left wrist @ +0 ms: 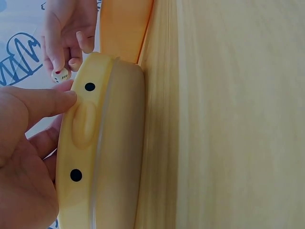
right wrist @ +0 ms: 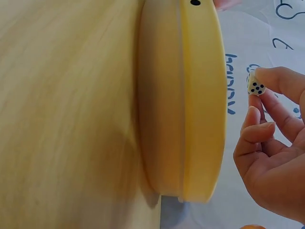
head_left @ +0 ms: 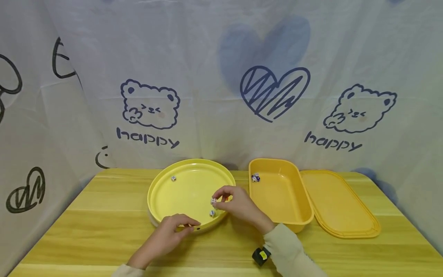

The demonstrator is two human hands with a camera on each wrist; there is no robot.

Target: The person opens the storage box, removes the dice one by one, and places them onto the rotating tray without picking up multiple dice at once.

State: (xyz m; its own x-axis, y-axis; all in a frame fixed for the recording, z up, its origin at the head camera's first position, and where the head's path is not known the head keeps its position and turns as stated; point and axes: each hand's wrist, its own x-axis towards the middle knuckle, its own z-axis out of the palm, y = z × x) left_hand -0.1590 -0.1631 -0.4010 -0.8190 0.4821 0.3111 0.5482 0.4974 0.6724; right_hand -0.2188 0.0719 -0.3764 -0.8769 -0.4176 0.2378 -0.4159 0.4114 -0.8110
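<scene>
My left hand (head_left: 167, 234) grips the near rim of a round yellow tray (head_left: 151, 207), its thumb (left wrist: 64, 101) on the outer side and its fingers behind. Over the right part of that tray, my right hand (head_left: 238, 204) pinches a white die (right wrist: 257, 84) between thumb and fingertips, raised above the rim. A second die (head_left: 212, 213) lies in the tray just below the held one. Farther off, a third die (head_left: 174, 179) sits toward the back left. Something small and orange-red shows partly behind the right hand's fingers.
To the right stands a deep orange-yellow box (head_left: 282, 192) with several dice (head_left: 255, 177) in its back left corner. A matching flat lid (head_left: 340, 204) lies beside it. A black object (head_left: 260, 256) with a yellow mark is by the right sleeve. Printed cloth hangs behind the table.
</scene>
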